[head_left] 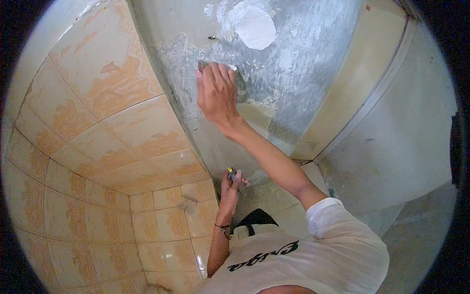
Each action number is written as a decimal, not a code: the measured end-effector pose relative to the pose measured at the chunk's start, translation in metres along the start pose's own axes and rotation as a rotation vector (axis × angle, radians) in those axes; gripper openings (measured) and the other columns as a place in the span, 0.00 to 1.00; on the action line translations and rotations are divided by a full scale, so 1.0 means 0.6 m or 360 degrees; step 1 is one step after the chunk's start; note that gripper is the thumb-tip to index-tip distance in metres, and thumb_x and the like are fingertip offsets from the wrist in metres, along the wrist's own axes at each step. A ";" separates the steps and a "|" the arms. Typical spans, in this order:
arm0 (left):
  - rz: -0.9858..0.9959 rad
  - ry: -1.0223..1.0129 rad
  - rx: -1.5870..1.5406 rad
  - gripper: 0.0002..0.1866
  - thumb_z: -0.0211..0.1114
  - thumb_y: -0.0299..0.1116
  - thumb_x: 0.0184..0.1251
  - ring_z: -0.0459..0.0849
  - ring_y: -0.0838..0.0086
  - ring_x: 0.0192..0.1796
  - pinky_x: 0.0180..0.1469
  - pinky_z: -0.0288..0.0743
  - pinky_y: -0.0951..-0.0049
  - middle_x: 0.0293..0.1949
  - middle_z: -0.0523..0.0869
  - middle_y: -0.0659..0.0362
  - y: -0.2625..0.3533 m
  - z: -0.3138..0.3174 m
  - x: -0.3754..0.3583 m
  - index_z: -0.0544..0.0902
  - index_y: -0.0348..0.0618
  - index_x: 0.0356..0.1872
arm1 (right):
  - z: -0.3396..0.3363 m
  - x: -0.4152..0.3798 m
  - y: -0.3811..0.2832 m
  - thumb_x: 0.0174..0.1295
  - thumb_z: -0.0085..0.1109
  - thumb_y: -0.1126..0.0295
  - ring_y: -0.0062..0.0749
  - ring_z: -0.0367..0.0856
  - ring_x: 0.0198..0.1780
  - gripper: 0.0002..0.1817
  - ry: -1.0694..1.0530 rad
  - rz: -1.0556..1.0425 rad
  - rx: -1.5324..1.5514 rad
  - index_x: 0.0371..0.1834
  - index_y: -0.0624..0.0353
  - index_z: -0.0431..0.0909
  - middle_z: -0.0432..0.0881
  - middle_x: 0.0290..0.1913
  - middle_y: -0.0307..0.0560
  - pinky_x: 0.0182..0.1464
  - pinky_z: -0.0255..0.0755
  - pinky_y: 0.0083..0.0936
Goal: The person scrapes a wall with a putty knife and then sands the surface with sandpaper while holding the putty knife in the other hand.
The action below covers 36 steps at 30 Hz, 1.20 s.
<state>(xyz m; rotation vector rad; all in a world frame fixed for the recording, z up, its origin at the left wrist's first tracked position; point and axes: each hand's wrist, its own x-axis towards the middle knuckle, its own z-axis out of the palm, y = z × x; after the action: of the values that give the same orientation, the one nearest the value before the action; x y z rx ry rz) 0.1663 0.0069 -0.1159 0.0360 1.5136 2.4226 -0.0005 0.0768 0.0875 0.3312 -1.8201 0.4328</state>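
My right hand (219, 95) is raised against a grey panel (303, 63) with worn, peeling paint. Its fingers are closed round a thin flat piece (200, 65), of which a dark edge shows by the thumb and a pale edge beyond the fingertips. The kind of tool is hidden by the fingers. Lower down, close to my body, my left hand (231, 188) is closed on a small grey object with a yellow tip (230, 170). A round whitish patch (256, 28) sits on the panel above my right hand.
Cream and orange tiles (112, 73) cover the wall on the left, meeting the panel along a straight edge. A beige frame strip (350, 78) and a pale door-like surface (391, 137) stand to the right. Light floor tiles (281, 210) show below.
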 end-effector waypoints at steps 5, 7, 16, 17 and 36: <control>-0.0024 0.0029 -0.0075 0.11 0.63 0.37 0.79 0.78 0.74 0.40 0.48 0.81 0.67 0.35 0.76 0.62 -0.010 -0.015 0.008 0.72 0.45 0.50 | 0.007 0.007 -0.009 0.71 0.54 0.69 0.46 0.74 0.43 0.08 -0.0019 -0.0147 0.0091 0.36 0.62 0.75 0.76 0.37 0.51 0.47 0.64 0.42; -0.0028 0.0021 -0.0093 0.11 0.63 0.37 0.79 0.78 0.75 0.40 0.48 0.81 0.67 0.35 0.76 0.62 -0.009 -0.017 0.012 0.72 0.45 0.50 | 0.004 0.008 -0.013 0.73 0.52 0.70 0.47 0.74 0.43 0.09 0.0008 -0.0030 0.0135 0.36 0.63 0.74 0.76 0.37 0.53 0.47 0.63 0.42; 0.0006 -0.0006 -0.0092 0.12 0.64 0.38 0.78 0.78 0.75 0.39 0.48 0.80 0.68 0.35 0.77 0.62 -0.003 -0.005 0.003 0.73 0.44 0.50 | 0.014 0.038 -0.030 0.71 0.53 0.69 0.46 0.74 0.43 0.08 -0.0003 -0.0093 0.0078 0.35 0.60 0.74 0.76 0.36 0.51 0.47 0.65 0.42; 0.0023 -0.0015 -0.0109 0.12 0.64 0.39 0.78 0.79 0.75 0.39 0.48 0.80 0.68 0.35 0.77 0.63 -0.002 -0.002 0.003 0.73 0.44 0.49 | 0.018 0.034 -0.030 0.71 0.53 0.69 0.45 0.74 0.43 0.08 -0.0031 -0.0161 0.0057 0.35 0.60 0.74 0.76 0.36 0.51 0.47 0.66 0.41; 0.0049 0.0040 -0.0043 0.10 0.62 0.38 0.80 0.80 0.74 0.39 0.47 0.79 0.69 0.35 0.78 0.63 0.005 -0.004 0.009 0.73 0.45 0.48 | 0.038 0.037 -0.027 0.71 0.55 0.69 0.44 0.72 0.40 0.08 0.0013 -0.0353 -0.0023 0.33 0.58 0.72 0.73 0.34 0.50 0.44 0.63 0.40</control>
<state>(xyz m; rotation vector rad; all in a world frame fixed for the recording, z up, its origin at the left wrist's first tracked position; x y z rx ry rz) 0.1602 0.0050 -0.1152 0.0234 1.5019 2.4760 -0.0193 0.0520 0.1049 0.5145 -1.7546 0.2658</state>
